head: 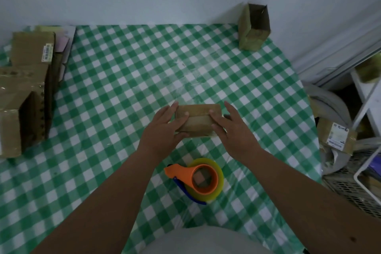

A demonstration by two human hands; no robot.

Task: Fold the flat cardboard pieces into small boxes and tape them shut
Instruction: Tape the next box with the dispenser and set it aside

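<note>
A small brown cardboard box (198, 118) lies at the middle of the green checked tablecloth (123, 80). My left hand (165, 128) holds its left side, thumb on top and fingers along the far edge. My right hand (231, 128) holds its right side the same way. A strip of tape runs across the box's top. Nearer to me lies an orange tape dispenser (198, 177) with a yellowish roll of tape.
Flat and partly folded cardboard pieces (26, 88) are stacked at the table's left edge. A folded open box (254, 27) stands at the far right corner by the wall. A white rack (367, 109), a wire basket (350, 183) and parcels sit to the right.
</note>
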